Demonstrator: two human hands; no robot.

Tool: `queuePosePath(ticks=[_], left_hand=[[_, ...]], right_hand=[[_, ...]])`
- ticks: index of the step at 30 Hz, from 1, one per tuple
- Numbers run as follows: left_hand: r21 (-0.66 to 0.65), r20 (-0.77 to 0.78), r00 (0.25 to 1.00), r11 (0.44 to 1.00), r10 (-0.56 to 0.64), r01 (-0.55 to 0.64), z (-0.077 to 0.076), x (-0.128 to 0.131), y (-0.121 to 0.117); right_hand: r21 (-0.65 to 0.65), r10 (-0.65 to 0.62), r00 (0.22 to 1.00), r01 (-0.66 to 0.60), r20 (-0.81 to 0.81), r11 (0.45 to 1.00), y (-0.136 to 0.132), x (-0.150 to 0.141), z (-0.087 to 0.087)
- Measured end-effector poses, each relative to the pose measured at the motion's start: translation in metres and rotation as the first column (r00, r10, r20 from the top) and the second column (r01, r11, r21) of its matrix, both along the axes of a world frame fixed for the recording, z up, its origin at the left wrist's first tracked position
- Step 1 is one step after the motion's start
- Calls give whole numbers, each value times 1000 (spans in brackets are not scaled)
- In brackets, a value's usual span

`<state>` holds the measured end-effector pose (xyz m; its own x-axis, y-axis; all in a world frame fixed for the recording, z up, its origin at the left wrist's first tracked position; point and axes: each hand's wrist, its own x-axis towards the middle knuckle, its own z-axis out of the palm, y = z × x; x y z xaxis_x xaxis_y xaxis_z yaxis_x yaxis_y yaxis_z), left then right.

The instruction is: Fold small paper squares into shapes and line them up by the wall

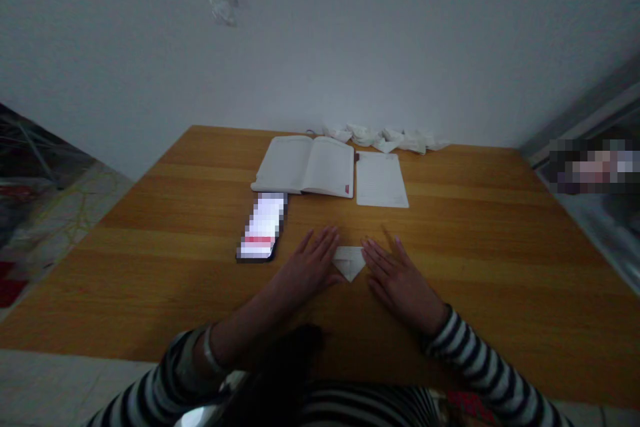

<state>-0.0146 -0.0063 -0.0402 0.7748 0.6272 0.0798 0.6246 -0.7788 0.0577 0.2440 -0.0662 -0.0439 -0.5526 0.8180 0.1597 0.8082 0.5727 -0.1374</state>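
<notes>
A small folded piece of white paper [349, 261] lies on the wooden table, its point toward me and its straight edge away from me. My left hand [316, 262] rests flat at its left corner, fingers stretched out and thumb near the lower left side. On the other corner lie the fingertips of my right hand [396, 275], which is also flat with its fingers extended. Each palm faces down, and the hands partly cover the paper's two side corners.
Beyond my left hand lies a lit phone [263, 227]. Further back are an open notebook [306, 165], a loose sheet of paper [382, 179] and several crumpled white tissues [390, 138] along the wall. The wooden table [475, 233] reaches to that wall.
</notes>
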Motion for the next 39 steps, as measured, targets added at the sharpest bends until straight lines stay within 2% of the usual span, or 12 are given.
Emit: queuePosePath(ticks=[2,5,7,14,19,24,26,29,31,33,39], left_hand=[[-65,32,995,993,-94,96,-1,22,0],[-126,52,989,982,-138,143,-8,39,-2],[-121,41,989,982,-140,144,-12,33,-4],[-50,-52,998,998,-37,35,-15,-21,-15],[-16,-102,995,1000,17,-18,-15,-30,-18],[-35,-106,994,999,-15,11,-14,-33,-11],[-37,-90,996,999,-18,15,-13,-35,-10],[-36,-69,998,999,-11,8,-12,-35,-10],[-33,-57,998,999,-9,8,-12,-36,-11],[-26,-47,999,1000,-9,8,-12,-37,-12],[-55,-73,997,998,2,-6,-6,-41,-8]], right_hand=[[-9,0,1000,0,-11,1000,2,-4,0],[-19,-23,1000,23,-7,1000,1,-4,-1],[-14,-41,999,41,-2,999,-2,1,-2],[30,-113,993,113,-25,993,-11,10,-6],[46,-188,981,190,-38,981,-12,15,-7],[46,-323,945,325,-45,944,-7,7,-1],[61,-305,950,309,-59,949,-1,-7,2],[27,-191,979,193,-68,981,10,-27,1],[-8,-138,989,138,-51,990,18,-28,-4],[-14,-100,995,100,-11,995,24,-20,-8],[30,-165,982,162,91,986,31,22,-13]])
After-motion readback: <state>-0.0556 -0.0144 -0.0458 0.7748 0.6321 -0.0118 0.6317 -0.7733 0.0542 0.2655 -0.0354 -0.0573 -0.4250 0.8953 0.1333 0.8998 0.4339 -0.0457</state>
